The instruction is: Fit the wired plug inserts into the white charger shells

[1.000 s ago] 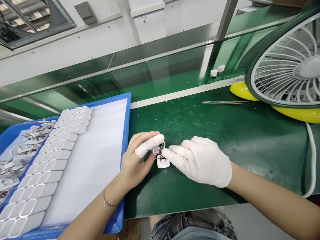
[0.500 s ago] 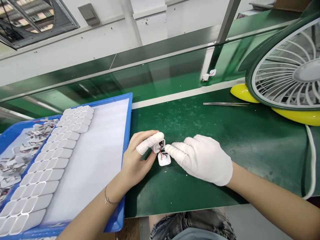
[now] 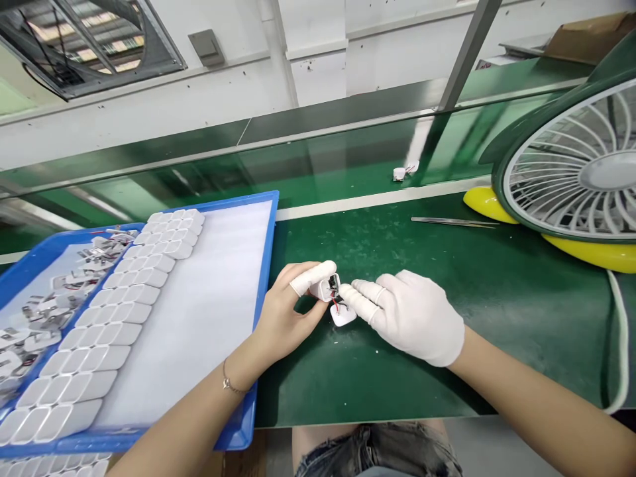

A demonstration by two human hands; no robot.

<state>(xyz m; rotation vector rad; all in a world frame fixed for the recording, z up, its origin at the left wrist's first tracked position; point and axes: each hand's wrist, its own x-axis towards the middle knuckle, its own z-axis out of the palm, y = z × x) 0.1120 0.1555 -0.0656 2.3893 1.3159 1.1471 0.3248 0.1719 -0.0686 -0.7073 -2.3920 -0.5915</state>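
Observation:
A small white plug-adapter housing (image 3: 324, 289) is gripped between the thumb and fingers of my left hand (image 3: 291, 308), whose index finger wears a white finger cot. Its open end faces right and shows a dark circuit board inside. From it, red and black wires run to a white end cap (image 3: 342, 315) hanging just below, near the green bench top. My right hand (image 3: 405, 318), in a white glove with finger cots, has its fingertips closed together at the housing's opening. What those fingertips pinch, if anything, is hidden.
At left, a blue tray (image 3: 272, 232) holds rows of white housings (image 3: 114, 315); another blue tray (image 3: 50, 238) holds wired caps with metal prongs. Tweezers (image 3: 453, 221) lie near a fan (image 3: 586, 172) at right. Another wired white piece (image 3: 405, 172) lies at the back.
The whole view has shifted slightly right and down. My hands keep nearly the same hold at the housing, with the cap still hanging by its wires.

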